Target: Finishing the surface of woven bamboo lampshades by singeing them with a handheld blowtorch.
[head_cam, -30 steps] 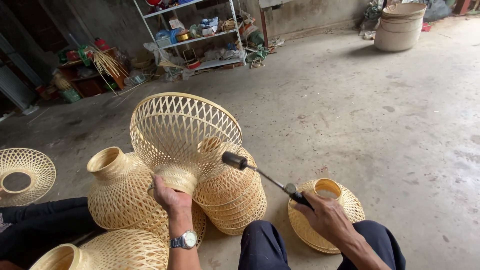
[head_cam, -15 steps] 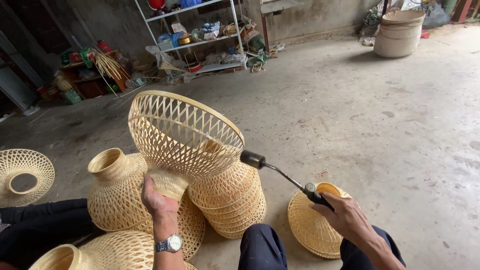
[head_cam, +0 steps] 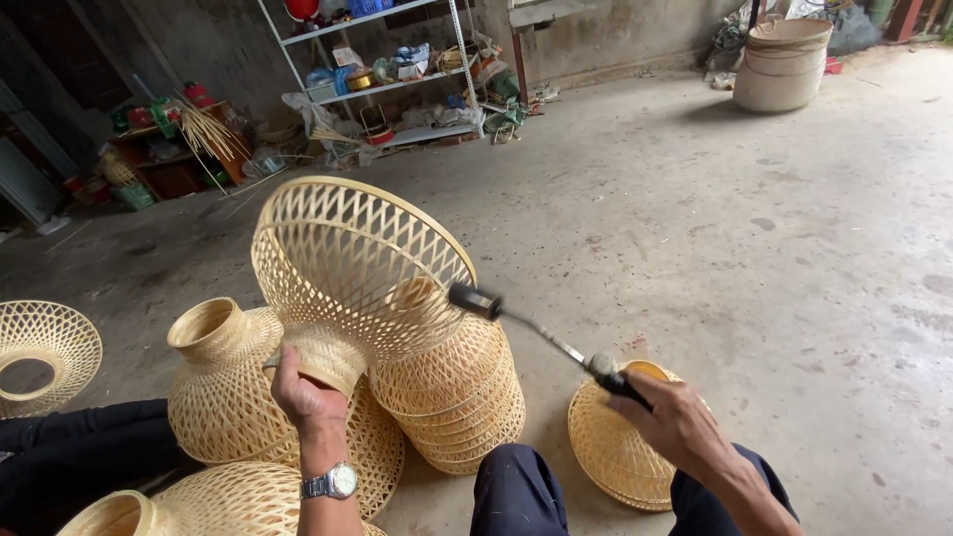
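two hands work here: the left hand (head_cam: 303,397) has its fingers clamped on the narrow neck of a pale woven bamboo lampshade (head_cam: 357,263), raised and tilted above stacked shades (head_cam: 452,397); the right hand (head_cam: 675,422) grips a black-tipped torch wand (head_cam: 536,328) whose nozzle is at the weave.

A pale, open-weave bamboo lampshade (head_cam: 362,273) is tilted in the air, wide flared mouth up and away, narrow woven neck lowest. Just beside its flank is the black nozzle of a thin, metal-stemmed torch (head_cam: 541,333), angled up leftward.
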